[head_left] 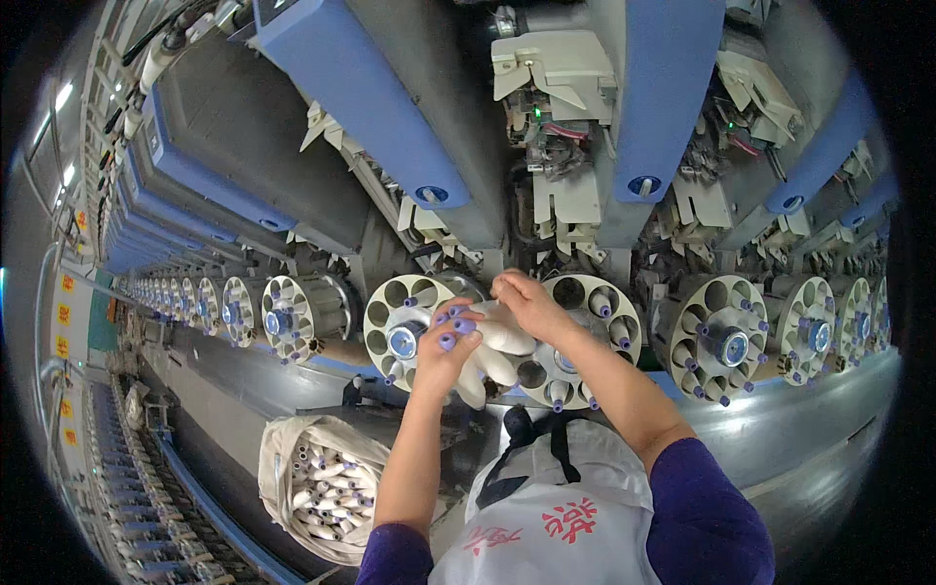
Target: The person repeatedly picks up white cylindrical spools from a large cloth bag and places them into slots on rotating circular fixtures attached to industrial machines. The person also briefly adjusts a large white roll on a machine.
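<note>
My left hand (446,357) is closed around the purple tube ends of several yarn bobbins (494,365). Their white, yarn-wound bodies fan out to the right and downward. Just right of it, my right hand (531,306) has its fingers bent and pressed together above the bobbins; what they pinch, if anything, is too small to make out. Both hands are in front of two round bobbin magazines. The left magazine (402,313) has a blue hub and several holes, while the right magazine (585,331) is partly covered by my right forearm and holds several purple-tipped bobbins.
A cloth sack (277,458) full of white bobbins stands at lower left. More magazines (694,322) line the machine on both sides. Blue and grey machine housings (663,97) rise behind them. A metal rail (770,419) runs along the lower right.
</note>
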### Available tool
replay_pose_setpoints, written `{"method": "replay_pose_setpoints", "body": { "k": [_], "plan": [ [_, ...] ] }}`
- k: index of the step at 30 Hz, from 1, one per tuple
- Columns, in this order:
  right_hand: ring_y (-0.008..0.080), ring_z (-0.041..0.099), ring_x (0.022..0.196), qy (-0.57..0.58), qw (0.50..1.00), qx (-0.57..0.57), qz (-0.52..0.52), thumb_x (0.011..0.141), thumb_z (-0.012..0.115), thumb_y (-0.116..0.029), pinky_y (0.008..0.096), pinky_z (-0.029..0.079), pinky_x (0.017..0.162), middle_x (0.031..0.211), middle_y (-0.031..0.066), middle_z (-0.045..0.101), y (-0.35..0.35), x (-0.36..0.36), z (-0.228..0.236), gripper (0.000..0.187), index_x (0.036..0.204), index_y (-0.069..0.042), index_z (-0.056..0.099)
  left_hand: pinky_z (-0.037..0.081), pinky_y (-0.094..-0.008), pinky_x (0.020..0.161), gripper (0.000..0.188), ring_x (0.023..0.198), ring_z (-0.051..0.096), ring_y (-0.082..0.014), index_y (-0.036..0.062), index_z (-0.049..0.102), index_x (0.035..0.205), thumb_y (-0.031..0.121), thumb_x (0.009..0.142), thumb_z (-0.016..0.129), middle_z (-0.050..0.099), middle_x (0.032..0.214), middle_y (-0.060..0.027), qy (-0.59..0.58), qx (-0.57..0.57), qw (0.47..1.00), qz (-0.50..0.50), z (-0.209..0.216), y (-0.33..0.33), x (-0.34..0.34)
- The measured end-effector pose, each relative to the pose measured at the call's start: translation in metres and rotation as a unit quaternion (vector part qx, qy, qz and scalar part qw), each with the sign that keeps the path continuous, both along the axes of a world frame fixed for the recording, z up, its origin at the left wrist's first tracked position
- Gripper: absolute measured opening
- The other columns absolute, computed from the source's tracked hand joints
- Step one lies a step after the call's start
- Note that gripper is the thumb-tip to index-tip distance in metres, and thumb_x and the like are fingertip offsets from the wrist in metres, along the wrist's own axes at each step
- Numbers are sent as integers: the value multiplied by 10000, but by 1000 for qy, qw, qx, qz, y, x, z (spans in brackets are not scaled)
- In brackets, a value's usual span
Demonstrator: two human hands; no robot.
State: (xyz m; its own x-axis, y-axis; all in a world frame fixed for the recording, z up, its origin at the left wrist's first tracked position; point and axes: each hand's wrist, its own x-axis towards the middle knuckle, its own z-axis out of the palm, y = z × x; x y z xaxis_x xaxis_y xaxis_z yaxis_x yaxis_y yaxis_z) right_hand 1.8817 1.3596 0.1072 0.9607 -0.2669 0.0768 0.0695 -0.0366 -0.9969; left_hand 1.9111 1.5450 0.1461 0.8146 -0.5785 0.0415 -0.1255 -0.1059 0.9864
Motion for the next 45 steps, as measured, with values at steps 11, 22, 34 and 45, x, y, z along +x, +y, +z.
{"method": "replay_pose_setpoints", "body": {
  "k": [11, 22, 34, 45],
  "plan": [
    [203, 640, 853, 46, 983, 158, 81, 948, 568, -233, 316, 491, 778, 956, 85, 660, 12, -22, 23, 249, 960, -5, 669, 378, -375, 1030, 380, 1261, 448, -245, 13, 628, 1148, 127, 799, 729, 428, 1411, -125, 334, -253, 905, -66, -15, 33, 25],
    [136, 602, 786, 90, 993, -4, 73, 856, 676, -161, 302, 467, 703, 834, 77, 651, 63, 11, 11, 178, 882, 15, 669, 410, -315, 966, 278, 1148, 515, -188, 13, 630, 1122, 92, 861, 681, 516, 1297, -110, 310, -199, 917, 149, -29, 34, 0],
    [193, 561, 755, 48, 958, 261, 104, 961, 533, -191, 315, 466, 740, 794, 38, 565, 31, -52, 30, 217, 943, 21, 576, 545, -410, 809, 856, 946, 649, -313, 280, 28, 1508, 22, 907, 581, 566, 1170, -195, 258, -241, 924, 145, -17, 46, -13],
    [180, 630, 886, 87, 986, -83, 112, 854, 694, -213, 286, 489, 767, 978, 108, 658, 60, -62, 11, 271, 1035, -12, 683, 343, -471, 1077, 914, 1293, 451, -320, 173, 106, 1520, 328, 848, 706, 639, 1137, -204, 321, -275, 906, 38, -25, 37, -30]
  ]
}}
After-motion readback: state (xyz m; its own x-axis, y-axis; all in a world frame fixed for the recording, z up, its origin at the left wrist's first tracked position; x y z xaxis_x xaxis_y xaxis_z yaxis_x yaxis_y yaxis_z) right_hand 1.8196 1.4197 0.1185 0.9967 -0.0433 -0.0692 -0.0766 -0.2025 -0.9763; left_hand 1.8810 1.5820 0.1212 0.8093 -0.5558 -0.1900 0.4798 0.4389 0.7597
